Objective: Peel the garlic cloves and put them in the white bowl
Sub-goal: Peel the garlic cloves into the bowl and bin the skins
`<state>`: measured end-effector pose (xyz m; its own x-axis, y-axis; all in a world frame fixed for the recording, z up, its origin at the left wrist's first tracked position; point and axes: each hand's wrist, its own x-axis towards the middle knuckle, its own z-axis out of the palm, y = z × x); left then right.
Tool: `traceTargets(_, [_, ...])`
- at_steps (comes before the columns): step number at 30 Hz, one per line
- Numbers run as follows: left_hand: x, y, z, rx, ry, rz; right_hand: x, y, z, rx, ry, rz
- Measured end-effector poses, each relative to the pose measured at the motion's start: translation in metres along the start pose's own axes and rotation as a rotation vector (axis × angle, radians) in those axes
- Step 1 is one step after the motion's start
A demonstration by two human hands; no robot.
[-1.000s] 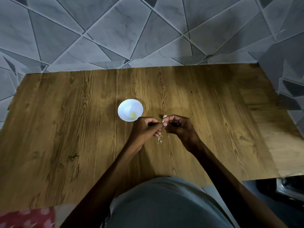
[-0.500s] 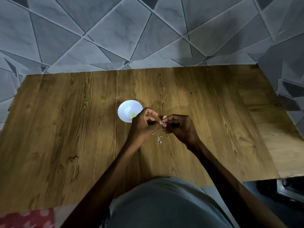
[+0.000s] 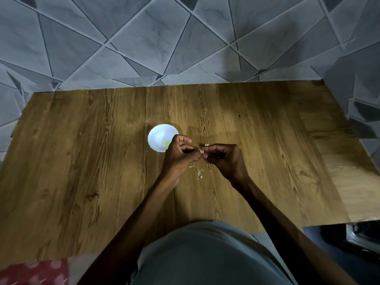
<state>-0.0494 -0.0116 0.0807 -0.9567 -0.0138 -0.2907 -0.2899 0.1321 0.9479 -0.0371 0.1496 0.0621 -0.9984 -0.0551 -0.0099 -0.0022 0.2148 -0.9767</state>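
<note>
White bowl sits on the wooden table, just beyond the left hand; that hand and the right hand pinch one small garlic clove between their fingertips; pulling hard at the skin could shoot the slick clove out among the peel scraps.

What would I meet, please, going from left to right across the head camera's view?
Red patterned cloth, round white bowl, left hand, small pale garlic clove pinched by both hands, right hand, dark object at the lower right. Peel scraps under the hands are left out.
</note>
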Motion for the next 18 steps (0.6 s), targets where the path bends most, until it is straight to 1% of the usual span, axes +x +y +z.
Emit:
traceTargets(7, [0.001,-0.002,0.006,-0.023,0.045,-0.011,0.001,0.001,0.003,-0.125,0.071,-0.021])
traceTargets(11, [0.002,-0.005,0.008,0.010,0.037,0.035,0.000,-0.007,0.003,-0.277,0.098,-0.053])
traceTargets(14, [0.001,-0.005,0.009,0.010,0.020,0.081,0.000,-0.013,0.001,-0.300,0.128,-0.050])
traceTargets(18, [0.000,-0.002,0.007,0.071,-0.006,0.144,0.001,-0.018,-0.001,-0.336,0.102,-0.059])
